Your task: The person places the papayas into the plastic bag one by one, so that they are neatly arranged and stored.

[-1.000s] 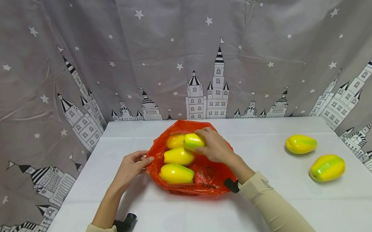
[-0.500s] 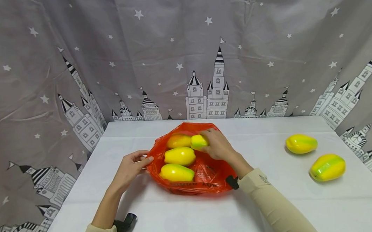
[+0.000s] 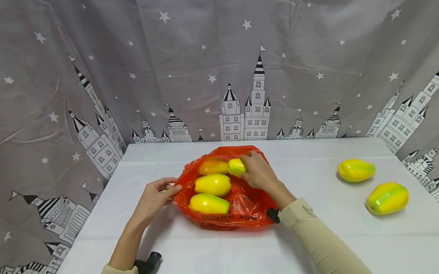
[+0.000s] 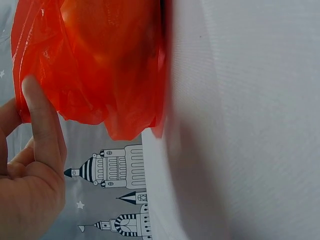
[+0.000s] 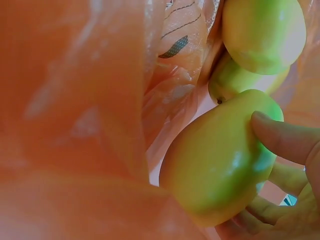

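A red plastic bag (image 3: 242,218) lies with its mouth spread wide at mid-table. Several yellow-green papayas sit along its left side, such as the front papaya (image 3: 209,203) and the middle papaya (image 3: 212,185). Inside the mouth, my right hand (image 3: 258,170) grips another papaya (image 5: 220,160) with the thumb on top and fingers beneath; its far end is hidden by the hand in the head view. My left hand (image 3: 155,200) pinches the bag's left rim between thumb and fingers, as the left wrist view also shows its fingers (image 4: 42,125) at the plastic edge.
Two more papayas rest on the white table (image 3: 321,239) at the right, one papaya (image 3: 356,170) behind the other papaya (image 3: 387,198). A grey curtain (image 3: 185,43) with printed castles and stars hangs behind and at the sides.
My right hand has moved slightly right and lower into the bag with its papaya. The bag's back rim has sunk and shifted right. My left hand stays put.
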Motion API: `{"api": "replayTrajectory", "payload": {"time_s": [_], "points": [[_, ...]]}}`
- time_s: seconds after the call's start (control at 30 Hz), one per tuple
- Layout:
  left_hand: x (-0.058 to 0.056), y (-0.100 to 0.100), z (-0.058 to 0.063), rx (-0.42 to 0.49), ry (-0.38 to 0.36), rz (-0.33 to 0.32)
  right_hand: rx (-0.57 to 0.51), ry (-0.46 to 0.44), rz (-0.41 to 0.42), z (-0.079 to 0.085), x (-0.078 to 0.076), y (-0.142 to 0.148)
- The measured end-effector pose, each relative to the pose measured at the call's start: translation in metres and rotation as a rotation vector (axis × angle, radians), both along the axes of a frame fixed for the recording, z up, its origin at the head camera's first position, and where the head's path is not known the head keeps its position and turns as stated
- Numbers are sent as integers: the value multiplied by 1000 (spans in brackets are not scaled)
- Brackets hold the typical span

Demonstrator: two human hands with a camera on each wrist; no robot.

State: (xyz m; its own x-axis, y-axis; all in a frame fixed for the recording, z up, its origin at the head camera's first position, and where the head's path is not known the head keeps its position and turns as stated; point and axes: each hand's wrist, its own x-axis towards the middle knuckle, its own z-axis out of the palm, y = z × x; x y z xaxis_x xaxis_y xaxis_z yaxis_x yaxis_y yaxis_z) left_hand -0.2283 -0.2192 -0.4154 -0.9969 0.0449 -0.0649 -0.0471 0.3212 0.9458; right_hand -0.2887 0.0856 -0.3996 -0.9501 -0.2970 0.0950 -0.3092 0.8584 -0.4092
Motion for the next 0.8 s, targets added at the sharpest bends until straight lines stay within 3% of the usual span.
{"api": "replayTrajectory", "payload": {"time_s": [0.4,0.8], "points": [[-1,0,-2,13,-6,2,80,-19,28,-8,-3,0],[-1,0,-2,9,-10,4,-80,16,48,-11,-2,2]]}}
